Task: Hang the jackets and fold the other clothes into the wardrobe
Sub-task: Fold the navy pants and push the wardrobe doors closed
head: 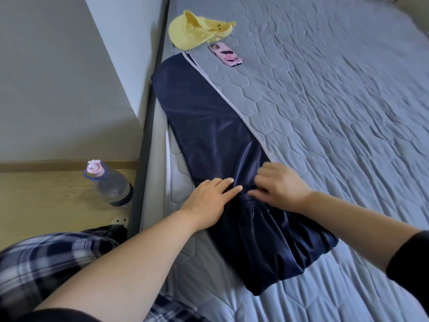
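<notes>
Navy track pants [216, 126] lie lengthwise along the bed's [336, 112] left edge. The left hand [209, 201] presses flat on them, fingers straight, while the right hand [282, 184] pinches the waistband. Beyond lie a pink phone [226, 54] and yellow cap [195, 31]; a water bottle [109, 182] stands on the floor.

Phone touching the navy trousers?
Apart. The head view shows a strip of bare grey mattress between the pink phone and the white-striped edge of the navy trousers.
</notes>
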Tool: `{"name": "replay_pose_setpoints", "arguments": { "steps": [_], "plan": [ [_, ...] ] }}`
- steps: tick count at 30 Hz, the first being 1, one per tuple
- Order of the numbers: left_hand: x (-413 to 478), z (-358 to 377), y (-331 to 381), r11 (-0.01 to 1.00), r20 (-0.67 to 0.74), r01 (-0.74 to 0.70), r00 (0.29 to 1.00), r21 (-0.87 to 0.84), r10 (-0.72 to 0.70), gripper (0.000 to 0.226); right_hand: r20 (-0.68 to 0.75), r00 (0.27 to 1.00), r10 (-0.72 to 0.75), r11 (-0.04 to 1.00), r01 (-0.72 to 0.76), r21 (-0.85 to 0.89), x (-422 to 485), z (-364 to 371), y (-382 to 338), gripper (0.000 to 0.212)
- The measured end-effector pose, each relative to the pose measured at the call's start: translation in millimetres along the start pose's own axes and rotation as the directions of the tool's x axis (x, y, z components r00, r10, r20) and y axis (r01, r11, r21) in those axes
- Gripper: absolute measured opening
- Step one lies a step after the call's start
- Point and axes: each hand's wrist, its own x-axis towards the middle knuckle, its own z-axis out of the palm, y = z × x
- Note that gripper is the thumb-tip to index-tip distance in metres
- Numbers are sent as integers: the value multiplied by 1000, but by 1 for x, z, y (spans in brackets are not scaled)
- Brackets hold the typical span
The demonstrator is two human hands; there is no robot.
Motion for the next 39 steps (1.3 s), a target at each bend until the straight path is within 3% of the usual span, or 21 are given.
{"name": "replay_pose_setpoints", "arguments": {
  "steps": [2, 4, 8, 10, 12, 18, 20, 22, 24, 26, 29, 31, 32, 33, 34, 36, 37, 39],
  "plan": [
    [-4, 3, -3, 1000, 78, 6, 997, 22, -8, 66, 331, 943, -31, 992, -11, 125, -16, -6, -17, 51],
    [-5, 7, -4, 998, 161, 49, 986, 29, -53, 65, 656, 752, -64, 997, 16, 80, -34, -3, -28, 74],
    [-8, 13, -4, 994, 201, 109, 974, 9, -108, 73, 861, 503, -73, 989, 149, -4, -61, 4, -34, 128],
    [-9, 12, -3, 997, 208, 68, 975, 25, -72, 85, 858, 510, -58, 969, 237, -75, -67, 10, -36, 131],
    [-9, 9, -2, 998, 223, 9, 975, 62, -22, 90, 833, 551, -42, 954, 270, -131, -68, 17, -39, 119],
    [-11, -2, 3, 996, 264, -19, 965, 89, -5, 92, 753, 654, -68, 981, 182, -69, -65, 20, -33, 86],
    [-8, -14, 9, 992, 215, -96, 974, 88, 75, 81, 723, 686, -79, 995, 95, 19, -61, 19, -27, 80],
    [-4, -25, 17, 961, 16, -255, 967, 109, 255, 49, 702, 711, -48, 992, -46, 115, -55, 17, -21, 67],
    [-4, -31, 26, 912, -112, -402, 906, 83, 409, 23, 742, 670, -9, 974, -162, 158, -47, 12, -14, 62],
    [-9, -32, 38, 873, -42, -488, 872, 24, 488, 39, 824, 566, 3, 935, -294, 199, -40, 7, -4, 77],
    [-19, -16, 57, 853, 167, -511, 855, 105, 491, 87, 893, 449, -34, 774, -554, 308, -31, -3, 12, 86],
    [-28, -3, 74, 862, 308, -487, 849, 139, 430, 105, 873, 488, -13, 482, -762, 433, -27, -11, 18, 65],
    [-31, 3, 81, 874, 357, -463, 849, 150, 389, 109, 842, 535, 71, 337, -807, 484, -28, -13, 20, 52],
    [-33, 6, 88, 884, 382, -429, 861, 186, 337, 108, 797, 582, 160, 276, -802, 530, -30, -14, 19, 41],
    [-35, 9, 93, 889, 374, -389, 883, 240, 285, 102, 756, 618, 217, 301, -779, 551, -31, -16, 17, 36],
    [-32, 12, 100, 892, 344, -323, 915, 315, 210, 76, 751, 641, 161, 559, -686, 466, -38, -18, 13, 36],
    [-28, 10, 103, 888, 320, -304, 928, 344, 194, 64, 792, 604, 90, 708, -598, 376, -43, -18, 9, 49],
    [-20, 10, 103, 941, 285, -244, 943, 233, 174, 45, 865, 501, 26, 863, -448, 234, -54, -16, 2, 83]
  ]
}}
